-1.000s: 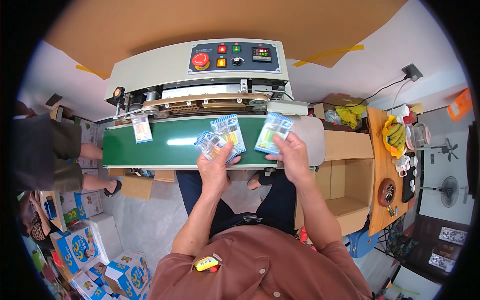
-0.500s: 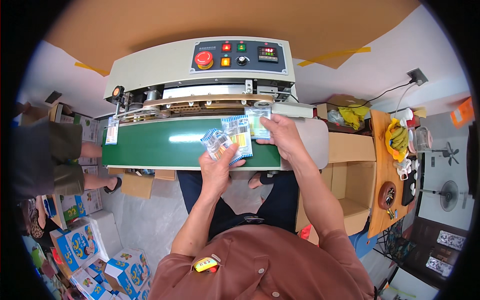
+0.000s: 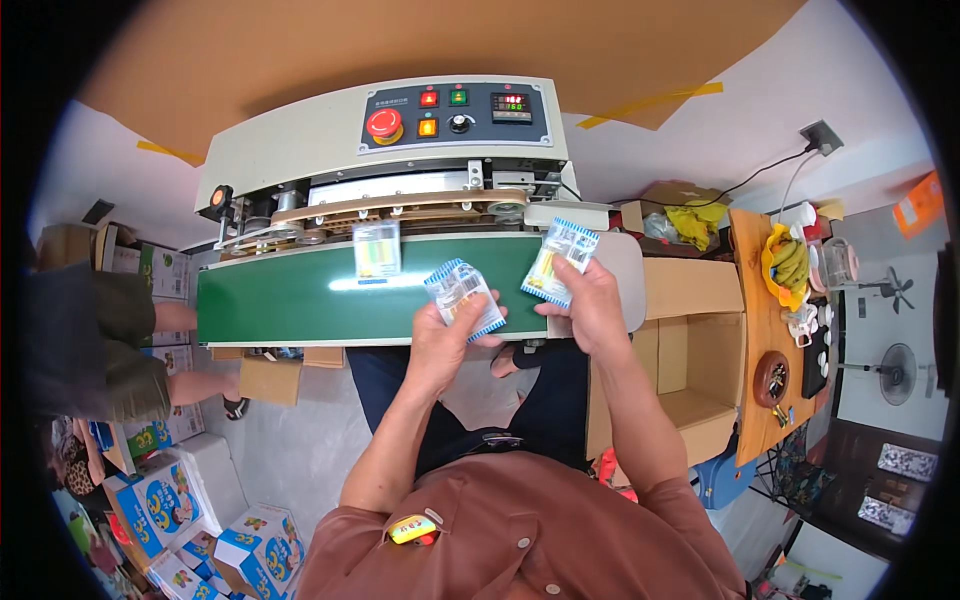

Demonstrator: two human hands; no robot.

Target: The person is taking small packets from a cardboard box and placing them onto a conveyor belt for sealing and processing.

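Note:
My left hand (image 3: 447,335) is closed on a clear plastic packet (image 3: 466,298) with blue-striped edges, held over the front of a green conveyor belt (image 3: 300,308). To its right, my right hand (image 3: 588,300) pinches another packet (image 3: 560,262) of the same kind, tilted, near the belt's right end. Small coloured sticks show through the film. A third packet (image 3: 377,252) hangs by its top edge from the band of the sealing machine (image 3: 280,145), out of reach of both hands. The machine has a red stop button (image 3: 384,124) and lit switches.
On the right, an open cardboard box (image 3: 690,370) stands beside a wooden table (image 3: 748,340) with bananas (image 3: 791,268) on it. Printed cartons (image 3: 165,500) are stacked at lower left. Another person's legs (image 3: 150,340) are left of the machine.
One packet has left my right hand and travelled left along the sealer. My right hand has moved right with another packet, now apart from the left one. The packet at the far left is gone from view.

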